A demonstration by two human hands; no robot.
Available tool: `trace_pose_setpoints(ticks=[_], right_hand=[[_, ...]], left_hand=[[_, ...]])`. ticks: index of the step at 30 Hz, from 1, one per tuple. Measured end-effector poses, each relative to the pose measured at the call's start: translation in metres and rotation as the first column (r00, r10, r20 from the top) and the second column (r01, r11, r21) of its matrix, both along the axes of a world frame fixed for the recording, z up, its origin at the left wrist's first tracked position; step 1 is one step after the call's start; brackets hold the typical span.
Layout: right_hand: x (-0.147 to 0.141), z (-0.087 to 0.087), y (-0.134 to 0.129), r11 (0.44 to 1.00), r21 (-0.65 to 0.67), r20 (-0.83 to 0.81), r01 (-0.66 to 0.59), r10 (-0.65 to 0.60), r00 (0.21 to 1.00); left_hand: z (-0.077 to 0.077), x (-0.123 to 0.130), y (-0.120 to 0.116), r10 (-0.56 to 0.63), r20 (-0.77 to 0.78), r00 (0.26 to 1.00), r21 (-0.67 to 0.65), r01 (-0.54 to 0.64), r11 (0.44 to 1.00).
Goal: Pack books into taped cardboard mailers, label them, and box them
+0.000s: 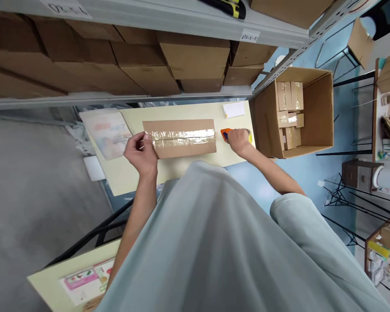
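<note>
A flat, long cardboard box (pixel 185 151) lies on the pale yellow table (pixel 136 180), with shiny clear tape (pixel 188 138) running lengthwise over its top. My left hand (pixel 141 154) is closed at the box's left end, thumb on top by the tape's end and fingers curled at the edge. To the right of the box, apart from it, my right hand (pixel 238 142) is wrapped round a tape dispenser (pixel 225 133). Its orange and blue front and part of a yellowish roll show; the rest is hidden by the hand.
A large open carton (pixel 318 112) holding several small taped boxes stands right of the table. A white label stack (pixel 234 109) and a printed plastic sheet (pixel 107 132) lie on the table. Above the far edge, a metal shelf (pixel 169 17) holds several brown boxes (pixel 195 56).
</note>
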State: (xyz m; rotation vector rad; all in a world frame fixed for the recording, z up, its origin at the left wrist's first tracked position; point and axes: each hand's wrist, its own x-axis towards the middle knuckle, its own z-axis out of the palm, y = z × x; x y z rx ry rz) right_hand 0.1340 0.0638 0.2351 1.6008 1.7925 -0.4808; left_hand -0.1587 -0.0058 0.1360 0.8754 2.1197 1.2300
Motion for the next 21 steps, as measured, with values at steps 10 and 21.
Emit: trace_pose_setpoints(ticks=[10,21], right_hand=[[0.006,0.03,-0.048,0.857,0.304,-0.135,0.416,-0.393,0.91],[-0.043,0.087,0.003,0.799,0.358,-0.602,0.483,-0.198,0.773]], left_hand=[[0.022,-0.023,0.018,0.027,0.263,0.964,-0.108,0.002,0.994],[0.115,0.013,0.056,-0.409,-0.11,0.906,0.318,0.422,0.849]])
